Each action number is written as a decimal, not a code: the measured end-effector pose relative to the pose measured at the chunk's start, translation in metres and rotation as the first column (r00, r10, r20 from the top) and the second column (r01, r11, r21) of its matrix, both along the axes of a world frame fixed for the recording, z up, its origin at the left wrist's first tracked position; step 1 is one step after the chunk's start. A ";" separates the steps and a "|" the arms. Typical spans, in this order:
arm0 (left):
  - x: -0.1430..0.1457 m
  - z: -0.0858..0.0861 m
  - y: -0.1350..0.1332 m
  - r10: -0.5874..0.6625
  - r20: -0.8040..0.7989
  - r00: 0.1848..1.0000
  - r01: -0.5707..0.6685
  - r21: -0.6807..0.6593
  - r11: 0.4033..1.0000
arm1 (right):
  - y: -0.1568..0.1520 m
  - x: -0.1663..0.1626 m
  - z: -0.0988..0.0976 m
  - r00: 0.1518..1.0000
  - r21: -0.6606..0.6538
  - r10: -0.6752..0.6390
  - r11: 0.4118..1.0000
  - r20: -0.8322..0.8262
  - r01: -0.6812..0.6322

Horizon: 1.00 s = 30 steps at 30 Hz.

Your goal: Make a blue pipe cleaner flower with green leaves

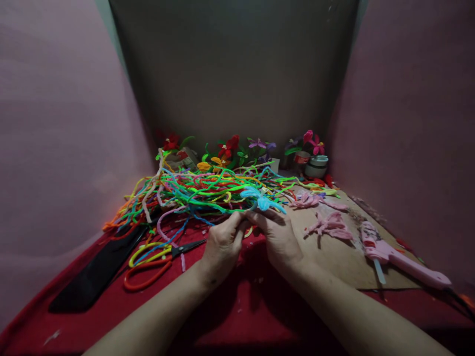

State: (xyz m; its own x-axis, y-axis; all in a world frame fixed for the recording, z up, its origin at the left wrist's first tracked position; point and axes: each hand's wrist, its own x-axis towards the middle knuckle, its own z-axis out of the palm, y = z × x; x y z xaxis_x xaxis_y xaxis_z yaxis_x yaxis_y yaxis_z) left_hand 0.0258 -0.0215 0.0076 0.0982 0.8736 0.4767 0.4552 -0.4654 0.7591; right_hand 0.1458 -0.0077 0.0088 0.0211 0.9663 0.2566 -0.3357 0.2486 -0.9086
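Note:
A light-blue pipe cleaner flower (264, 203) rises just above my fingertips, its petals spread to both sides. My right hand (281, 238) is closed, with thumb and fingers pinching the flower near its base. My left hand (225, 238) is closed too, its fingertips meeting the right ones at the flower's lower end. The part of the flower between the fingers is hidden. Beyond my hands lies a tangled heap of coloured pipe cleaners (208, 190). Scissors (148, 267) with one yellow and one red handle lie left of my left hand, blades pointing toward it.
At right, a cardboard sheet (322, 257) bears pink pipe cleaner pieces (332, 226) and a pink hot glue gun (404, 262) with a cord. A long black object (96, 274) lies at left. Finished-looking flowers (230, 146) and a lidded jar (316, 166) stand at the back.

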 end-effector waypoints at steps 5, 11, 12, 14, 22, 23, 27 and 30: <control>-0.001 0.004 -0.002 -0.018 0.117 0.993 0.028 -0.083 0.996 | -0.002 0.000 0.003 0.997 0.044 0.053 0.998 0.047 -0.055; -0.002 0.021 -0.006 -0.032 0.402 0.915 0.147 -0.259 0.955 | -0.004 0.003 0.012 0.984 0.169 0.110 0.977 0.141 -0.133; -0.003 0.022 -0.007 -0.042 0.445 0.894 0.186 -0.285 0.940 | -0.004 0.003 0.012 0.983 0.181 0.101 0.975 0.155 -0.129; -0.004 0.024 -0.008 -0.081 0.513 0.855 0.276 -0.318 0.907 | -0.004 0.004 0.011 0.986 0.165 0.114 0.977 0.121 -0.133; -0.013 0.022 -0.005 -0.159 0.763 0.626 0.633 -0.379 0.675 | 0.005 0.006 -0.004 0.941 0.053 0.338 0.940 -0.025 -0.336; -0.014 0.022 -0.005 -0.164 0.785 0.597 0.672 -0.378 0.637 | 0.007 0.007 -0.005 0.928 0.048 0.369 0.929 -0.040 -0.367; -0.020 0.020 -0.004 -0.187 0.854 0.486 0.798 -0.346 0.494 | 0.011 0.010 -0.006 0.873 0.055 0.482 0.876 -0.075 -0.479; -0.020 0.017 -0.003 -0.205 0.876 0.437 0.838 -0.313 0.447 | 0.009 0.009 -0.004 0.862 0.067 0.496 0.868 -0.101 -0.492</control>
